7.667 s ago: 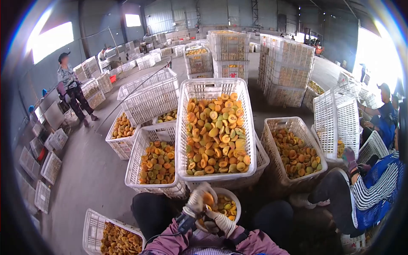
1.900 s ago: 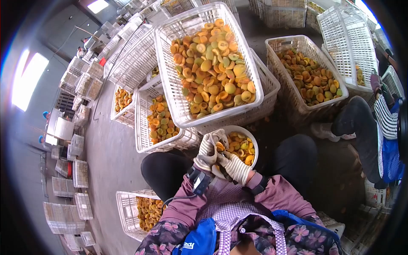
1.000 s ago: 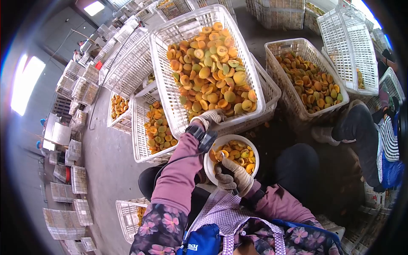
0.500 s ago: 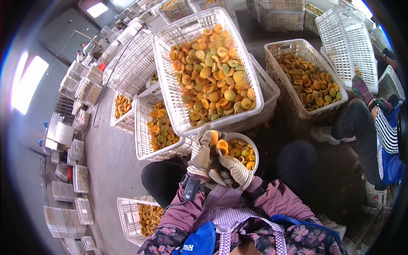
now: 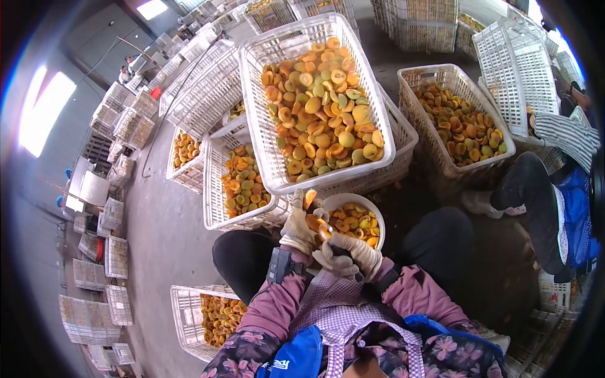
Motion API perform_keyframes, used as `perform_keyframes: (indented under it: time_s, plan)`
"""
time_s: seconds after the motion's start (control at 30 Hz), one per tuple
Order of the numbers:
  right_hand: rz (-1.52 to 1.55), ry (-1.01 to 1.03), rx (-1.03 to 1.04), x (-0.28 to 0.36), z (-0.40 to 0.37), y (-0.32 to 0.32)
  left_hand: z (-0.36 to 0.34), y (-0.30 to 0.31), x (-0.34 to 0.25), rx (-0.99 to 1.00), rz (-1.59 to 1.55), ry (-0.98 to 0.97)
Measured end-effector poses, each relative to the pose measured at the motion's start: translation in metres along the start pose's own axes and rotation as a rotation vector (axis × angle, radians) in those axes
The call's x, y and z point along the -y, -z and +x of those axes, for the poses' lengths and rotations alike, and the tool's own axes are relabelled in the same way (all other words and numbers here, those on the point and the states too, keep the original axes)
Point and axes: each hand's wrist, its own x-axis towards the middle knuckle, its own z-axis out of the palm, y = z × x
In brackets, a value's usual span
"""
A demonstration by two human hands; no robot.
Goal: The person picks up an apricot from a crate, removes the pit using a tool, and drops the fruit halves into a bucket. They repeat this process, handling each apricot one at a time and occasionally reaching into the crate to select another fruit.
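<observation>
My left hand, in a dirty white glove, is closed round orange fruit pieces that show at its fingertips. Close on its right, my gloved right hand is wrapped round the dark handle of a small tool, whose metal end touches the fruit in the left hand. Just beyond both hands stands a round white bucket with cut orange fruit in it. A large white crate of fruit halves rises above the hands, tilted towards me.
Fruit-filled crates stand at left, at right and at lower left. A co-worker's dark-clad leg and striped sleeve are at the right edge. Stacked crates line the left side.
My right hand has turned and moved slightly, its tool now against the fruit. My left hand's fruit has shifted. At right, the co-worker's arm has moved up. The view has shifted slightly.
</observation>
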Motion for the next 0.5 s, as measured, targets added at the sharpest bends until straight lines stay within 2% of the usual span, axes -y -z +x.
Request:
perform_keyframes:
  time_s: [0.07, 0.1, 0.13, 0.17, 0.2, 0.27, 0.3, 0.33, 0.37, 0.4, 0.5]
  plan:
    - [-0.087, 0.151, -0.255, 0.005, 0.000, -0.002, -0.003, -0.001, 0.003, -0.039, 0.120, -0.036]
    - [-0.084, 0.150, -0.256, 0.003, 0.004, 0.001, -0.003, -0.001, 0.006, -0.077, 0.241, -0.074]
    - [-0.352, 0.257, -0.435, 0.001, 0.012, 0.008, 0.000, 0.004, 0.010, -0.081, 0.241, -0.070]
    - [-0.623, 0.361, -0.612, -0.001, 0.018, 0.018, 0.006, 0.013, 0.014, -0.010, 0.378, -0.143]
    - [-0.617, 0.359, -0.616, -0.005, 0.026, 0.036, 0.008, 0.018, 0.020, 0.063, 0.516, -0.213]
    - [-1.278, 0.633, -0.741, -0.011, 0.037, 0.059, 0.000, 0.010, 0.030, 0.115, 0.556, -0.270]
    - [-1.354, 0.536, -0.833, -0.010, 0.036, 0.059, -0.002, 0.007, 0.033, 0.089, 0.646, -0.339]
    - [-1.350, 0.538, -0.838, -0.009, 0.036, 0.058, -0.003, 0.006, 0.034, 0.064, 0.734, -0.411]
    - [-1.386, 0.505, -0.840, -0.006, 0.034, 0.052, 0.014, 0.027, 0.030, 0.145, 0.504, -0.053]
    - [-1.422, 0.469, -0.839, -0.005, 0.034, 0.050, 0.023, 0.030, 0.040, 0.159, 0.287, -0.059]
    - [-1.321, 0.514, -0.811, -0.009, 0.036, 0.054, 0.022, 0.029, 0.044, 0.163, 0.307, -0.141]
